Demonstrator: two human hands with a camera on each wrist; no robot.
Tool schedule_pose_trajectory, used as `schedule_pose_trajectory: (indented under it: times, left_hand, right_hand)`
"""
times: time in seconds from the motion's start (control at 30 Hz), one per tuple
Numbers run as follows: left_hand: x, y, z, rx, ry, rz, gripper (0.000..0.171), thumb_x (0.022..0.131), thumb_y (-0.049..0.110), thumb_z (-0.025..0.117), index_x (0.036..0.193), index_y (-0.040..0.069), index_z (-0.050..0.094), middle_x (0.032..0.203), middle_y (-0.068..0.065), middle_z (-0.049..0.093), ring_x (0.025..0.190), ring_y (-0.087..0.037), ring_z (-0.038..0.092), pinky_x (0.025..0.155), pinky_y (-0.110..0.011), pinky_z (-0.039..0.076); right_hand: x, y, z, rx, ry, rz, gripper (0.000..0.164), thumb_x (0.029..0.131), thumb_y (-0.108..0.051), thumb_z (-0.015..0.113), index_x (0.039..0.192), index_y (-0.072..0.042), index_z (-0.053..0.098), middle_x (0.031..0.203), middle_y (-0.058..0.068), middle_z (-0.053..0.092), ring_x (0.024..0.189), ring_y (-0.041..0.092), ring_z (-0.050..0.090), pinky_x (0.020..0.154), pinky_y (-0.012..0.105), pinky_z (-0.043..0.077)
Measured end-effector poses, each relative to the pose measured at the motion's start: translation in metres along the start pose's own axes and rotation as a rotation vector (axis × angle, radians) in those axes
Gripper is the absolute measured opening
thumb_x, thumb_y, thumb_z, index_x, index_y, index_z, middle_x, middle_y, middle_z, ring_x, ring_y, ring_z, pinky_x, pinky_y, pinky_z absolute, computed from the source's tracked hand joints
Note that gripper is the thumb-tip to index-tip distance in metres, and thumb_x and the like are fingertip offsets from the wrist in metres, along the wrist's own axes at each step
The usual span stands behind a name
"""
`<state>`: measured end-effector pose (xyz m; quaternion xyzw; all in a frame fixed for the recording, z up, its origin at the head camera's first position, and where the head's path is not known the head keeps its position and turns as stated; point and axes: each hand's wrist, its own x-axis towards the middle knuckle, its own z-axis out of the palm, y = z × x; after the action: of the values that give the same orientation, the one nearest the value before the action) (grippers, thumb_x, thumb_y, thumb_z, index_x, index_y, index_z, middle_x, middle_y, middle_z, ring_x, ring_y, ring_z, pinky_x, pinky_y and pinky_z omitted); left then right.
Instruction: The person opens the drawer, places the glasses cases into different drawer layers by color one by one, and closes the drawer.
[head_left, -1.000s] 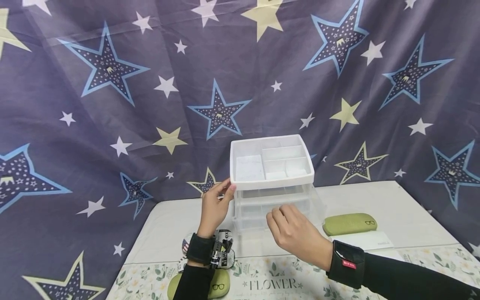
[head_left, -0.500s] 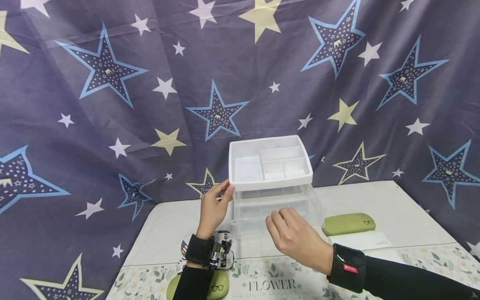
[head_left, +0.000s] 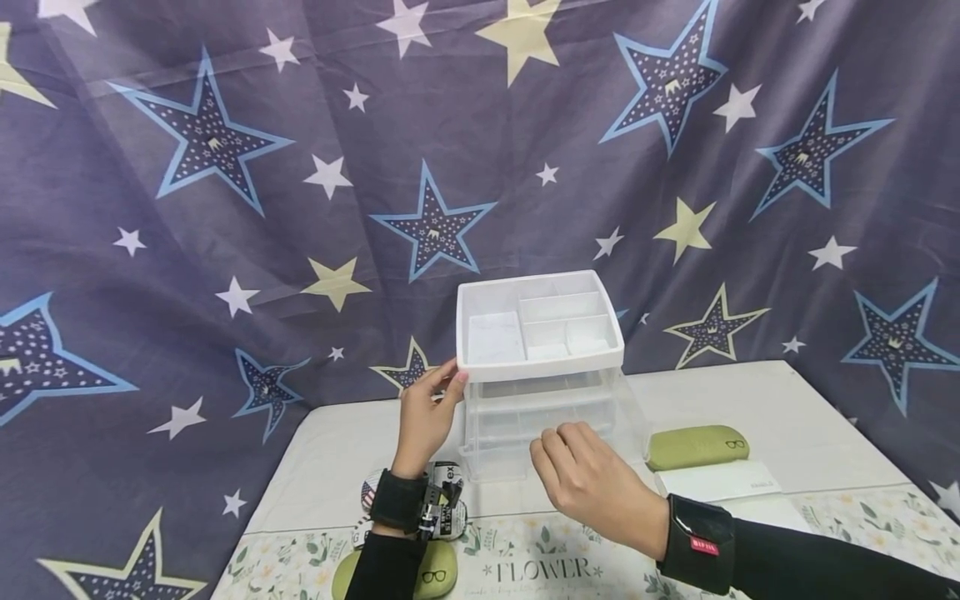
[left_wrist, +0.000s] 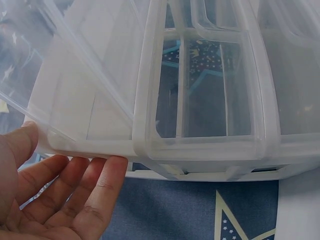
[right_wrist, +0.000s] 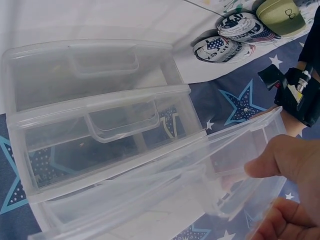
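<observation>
A small drawer unit of clear plastic with a white compartment tray (head_left: 540, 367) on top stands before the starry curtain. My left hand (head_left: 427, 412) holds the tray's front left corner, thumb at the front and fingers along the side; the left wrist view shows its fingertips against the white edge. My right hand (head_left: 600, 483) is curled in front of the unit. In the right wrist view, its thumb and fingers grip the front panel of the upper drawer (right_wrist: 120, 195), which is partly pulled out. Two lower drawers (right_wrist: 107, 117) sit inside the frame.
At the right lie a green glasses case (head_left: 697, 447) and a flat white box (head_left: 720, 481). Rounded bundles (head_left: 448, 504) with flag and letter print, plus another green glasses case (head_left: 435, 571), lie near my left wrist. A floral cloth (head_left: 547, 550) covers the table front.
The clear drawer has come slightly farther out towards me, with my right hand on it. My left hand has kept its place on the unit. The head view has shifted slightly.
</observation>
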<state>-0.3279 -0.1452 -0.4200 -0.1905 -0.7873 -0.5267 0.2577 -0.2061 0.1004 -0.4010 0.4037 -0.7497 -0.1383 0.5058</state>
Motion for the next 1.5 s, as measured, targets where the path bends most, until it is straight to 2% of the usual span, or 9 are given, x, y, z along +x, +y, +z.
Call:
schedule_pose_trajectory:
  times: [0.37, 0.67, 0.77, 0.9, 1.07, 1.17, 1.37, 1.43, 1.5]
  left_hand:
    - [-0.001, 0.001, 0.002, 0.009, -0.006, -0.004, 0.043, 0.101, 0.034, 0.066, 0.131, 0.004, 0.069, 0.113, -0.010, 0.073, 0.096, -0.023, 0.074, 0.075, -0.028, 0.063]
    - [-0.002, 0.003, 0.003, 0.040, -0.001, 0.004, 0.043, 0.101, 0.035, 0.067, 0.131, 0.004, 0.069, 0.112, -0.010, 0.073, 0.096, -0.024, 0.073, 0.076, -0.029, 0.063]
    - [-0.002, 0.003, 0.003, 0.041, 0.001, 0.006, 0.043, 0.101, 0.034, 0.068, 0.131, 0.004, 0.069, 0.112, -0.010, 0.073, 0.097, -0.025, 0.073, 0.076, -0.031, 0.064]
    - [-0.001, 0.003, 0.003, 0.033, -0.001, 0.001, 0.044, 0.101, 0.034, 0.067, 0.132, 0.004, 0.068, 0.114, -0.011, 0.073, 0.097, -0.025, 0.073, 0.076, -0.033, 0.064]
    - [-0.001, 0.003, 0.002, 0.036, -0.001, -0.008, 0.045, 0.101, 0.035, 0.066, 0.133, 0.005, 0.067, 0.116, -0.010, 0.073, 0.098, -0.024, 0.073, 0.077, -0.032, 0.064]
    - [-0.001, 0.004, 0.003, 0.038, -0.001, -0.007, 0.044, 0.101, 0.035, 0.066, 0.133, 0.005, 0.067, 0.116, -0.010, 0.073, 0.098, -0.024, 0.073, 0.077, -0.032, 0.064]
    - [-0.001, 0.003, 0.003, 0.032, -0.003, -0.005, 0.045, 0.101, 0.035, 0.067, 0.133, 0.004, 0.067, 0.116, -0.011, 0.073, 0.098, -0.025, 0.073, 0.077, -0.031, 0.063]
    - [-0.001, 0.004, 0.002, 0.028, -0.002, -0.006, 0.046, 0.101, 0.036, 0.067, 0.133, 0.004, 0.067, 0.116, -0.011, 0.073, 0.098, -0.024, 0.073, 0.077, -0.030, 0.063]
    - [0.000, 0.003, 0.001, 0.020, -0.001, -0.004, 0.046, 0.101, 0.037, 0.066, 0.133, 0.004, 0.068, 0.115, -0.011, 0.073, 0.098, -0.024, 0.073, 0.077, -0.031, 0.063]
  right_hand:
    - [-0.001, -0.002, -0.004, 0.003, 0.026, 0.008, 0.026, 0.100, 0.006, 0.037, 0.094, 0.007, 0.062, 0.082, 0.013, 0.056, 0.069, 0.024, 0.051, 0.058, 0.032, 0.048]
    - [-0.005, -0.004, -0.005, 0.011, 0.028, 0.022, 0.026, 0.103, 0.003, 0.036, 0.096, 0.003, 0.061, 0.085, 0.012, 0.057, 0.072, 0.024, 0.054, 0.061, 0.032, 0.050]
    - [-0.007, -0.005, -0.006, 0.026, 0.009, 0.025, 0.027, 0.104, 0.001, 0.035, 0.101, 0.001, 0.061, 0.089, 0.011, 0.059, 0.076, 0.025, 0.056, 0.065, 0.033, 0.050]
    - [-0.012, -0.007, -0.010, 0.094, 0.005, 0.020, 0.026, 0.103, -0.010, 0.038, 0.109, -0.003, 0.063, 0.096, 0.010, 0.061, 0.082, 0.026, 0.059, 0.070, 0.036, 0.052]
    - [-0.020, -0.009, -0.013, 0.250, 0.024, 0.028, 0.022, 0.100, -0.023, 0.049, 0.105, -0.008, 0.064, 0.095, 0.006, 0.061, 0.081, 0.024, 0.058, 0.067, 0.034, 0.048]
    - [-0.026, -0.011, -0.016, 0.297, -0.005, 0.030, 0.021, 0.101, -0.026, 0.049, 0.102, -0.010, 0.063, 0.093, 0.003, 0.060, 0.079, 0.022, 0.055, 0.067, 0.032, 0.045]
    - [-0.045, -0.015, -0.016, 0.308, -0.099, 0.028, 0.029, 0.106, -0.030, 0.040, 0.101, -0.012, 0.062, 0.091, 0.000, 0.056, 0.078, 0.020, 0.052, 0.066, 0.029, 0.042]
    - [-0.053, -0.016, -0.016, 0.328, -0.138, 0.023, 0.025, 0.104, -0.033, 0.048, 0.105, -0.013, 0.062, 0.093, -0.001, 0.056, 0.080, 0.019, 0.052, 0.068, 0.029, 0.042]
    - [-0.062, -0.017, -0.015, 0.353, -0.180, 0.014, 0.028, 0.098, -0.038, 0.060, 0.110, -0.013, 0.062, 0.096, -0.001, 0.056, 0.082, 0.019, 0.052, 0.069, 0.029, 0.043]
